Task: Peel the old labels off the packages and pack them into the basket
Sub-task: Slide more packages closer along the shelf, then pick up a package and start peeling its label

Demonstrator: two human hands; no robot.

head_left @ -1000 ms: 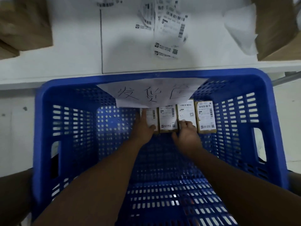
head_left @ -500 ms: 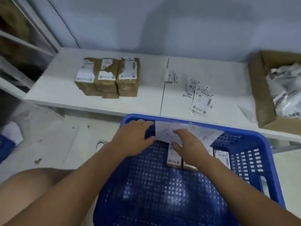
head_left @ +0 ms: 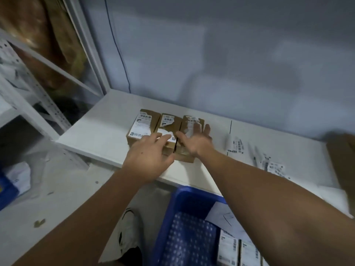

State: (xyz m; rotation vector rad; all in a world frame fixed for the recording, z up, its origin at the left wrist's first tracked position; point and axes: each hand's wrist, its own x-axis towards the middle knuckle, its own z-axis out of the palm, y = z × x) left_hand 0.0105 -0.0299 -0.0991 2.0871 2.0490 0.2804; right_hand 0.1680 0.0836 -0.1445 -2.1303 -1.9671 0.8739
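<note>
Both hands reach over the brown packages stacked on the white bench. The left hand lies spread on the middle package, the right hand hovers open over the right one; neither grip holds anything. The blue basket sits below the bench edge

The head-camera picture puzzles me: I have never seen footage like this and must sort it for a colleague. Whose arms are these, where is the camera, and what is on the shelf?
No machine here: a person wears one wide-angle camera on the head, looking forward and down, so the two arms are their own. Both reach to a stack of brown packages on a white shelf. The left hand and right hand have spread fingers over the stack; neither grips anything yet. The packages' labels look partly torn. Loose peeled labels lie farther right. Below stands a blue basket with labelled packages already in it.
</note>
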